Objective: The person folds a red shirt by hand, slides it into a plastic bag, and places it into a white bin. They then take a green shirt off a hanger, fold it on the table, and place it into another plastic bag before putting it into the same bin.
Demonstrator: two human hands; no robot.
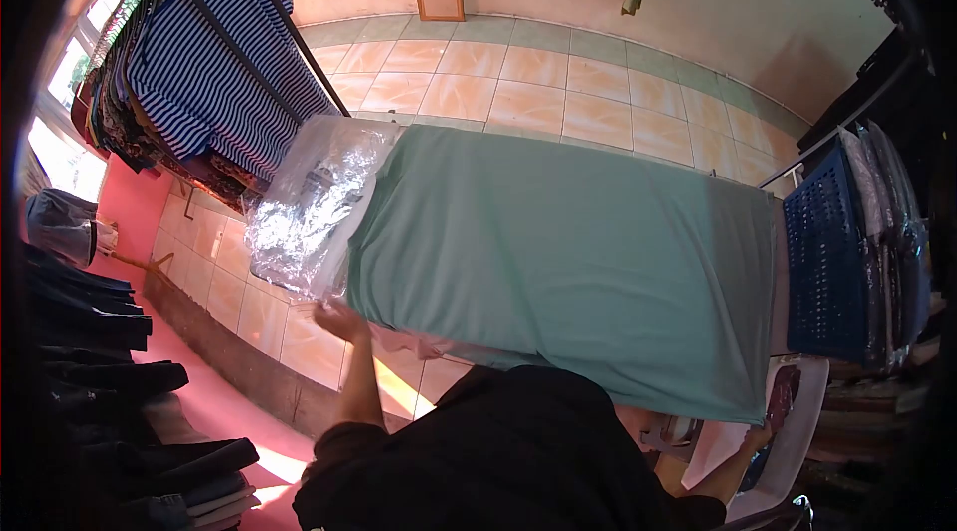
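A green cloth (568, 252) covers the long table, with soft wrinkles running across it. Clear, shiny plastic packaging (314, 202) lies at the table's left end. My left hand (342, 320) is at the front left corner, just below the plastic's lower edge, with fingers curled together; what they hold, if anything, is too small to make out. My right hand (760, 437) is by the cloth's front right corner, above a pale plastic bin (805, 411); its fingers are mostly hidden.
A rack with a striped shirt (214, 52) stands behind the table's left end. At the right end is a blue perforated basket (822, 257) beside plastic-wrapped garments (882, 232). Dark folded clothes (150, 456) hang at the lower left. Beyond the table lies a tiled floor (518, 102).
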